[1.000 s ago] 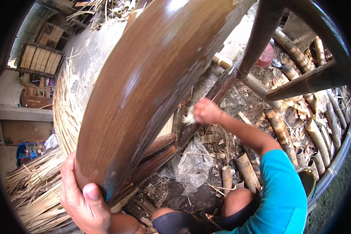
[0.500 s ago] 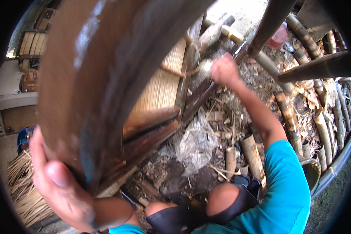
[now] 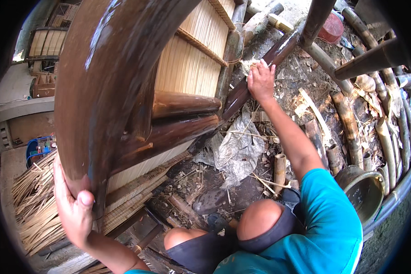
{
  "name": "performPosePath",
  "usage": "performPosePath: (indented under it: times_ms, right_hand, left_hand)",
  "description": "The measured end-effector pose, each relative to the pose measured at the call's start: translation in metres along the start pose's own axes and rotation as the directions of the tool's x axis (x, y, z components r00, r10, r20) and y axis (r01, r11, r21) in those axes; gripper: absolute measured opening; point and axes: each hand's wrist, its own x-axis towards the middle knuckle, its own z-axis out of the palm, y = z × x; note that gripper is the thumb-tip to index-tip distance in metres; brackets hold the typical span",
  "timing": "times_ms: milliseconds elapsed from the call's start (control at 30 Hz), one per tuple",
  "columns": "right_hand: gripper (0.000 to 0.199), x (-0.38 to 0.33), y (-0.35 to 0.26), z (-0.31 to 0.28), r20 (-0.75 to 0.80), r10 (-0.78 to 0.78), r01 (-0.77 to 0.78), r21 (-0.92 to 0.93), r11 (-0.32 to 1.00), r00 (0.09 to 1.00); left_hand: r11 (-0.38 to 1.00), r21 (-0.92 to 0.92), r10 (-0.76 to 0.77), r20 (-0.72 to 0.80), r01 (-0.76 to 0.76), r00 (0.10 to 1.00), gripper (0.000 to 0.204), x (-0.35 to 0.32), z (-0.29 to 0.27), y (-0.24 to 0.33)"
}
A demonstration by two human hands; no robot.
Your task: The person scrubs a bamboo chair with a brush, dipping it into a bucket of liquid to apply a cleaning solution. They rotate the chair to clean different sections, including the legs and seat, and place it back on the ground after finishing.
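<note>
Littered ground [image 3: 293,89] spreads below a big curved brown beam [image 3: 84,91], which rises on the left in front of a pale slatted panel [image 3: 192,64]. A slimmer glossy brown pole [image 3: 237,98] slants up rightward past the panel. Near it lies a crumpled plastic sheet [image 3: 239,146]. The left hand [image 3: 75,212] has its grip clamped around the beam's lower end. The right hand [image 3: 262,84] lies over the pole, its grip closed on a small pale wad [image 3: 248,66].
</note>
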Motion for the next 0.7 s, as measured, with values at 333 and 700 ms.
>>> performPosePath:
  times_ms: [333, 700]
  right_hand:
    - [0.026, -0.053, -0.014, 0.011, -0.034, -0.198, 0.195, -0.068, 0.978, 0.98]
    - [0.036, -0.045, -0.144, 0.017, 0.119, 0.634, -0.584, 0.547, 0.6, 0.764]
  left_hand:
    - [0.994, -0.068, 0.079, -0.106, -0.087, 0.991, 0.081, -0.005, 0.016, -0.017]
    - [0.994, -0.02, 0.096, -0.311, -0.108, 0.945, 0.077, -0.011, 0.023, -0.014]
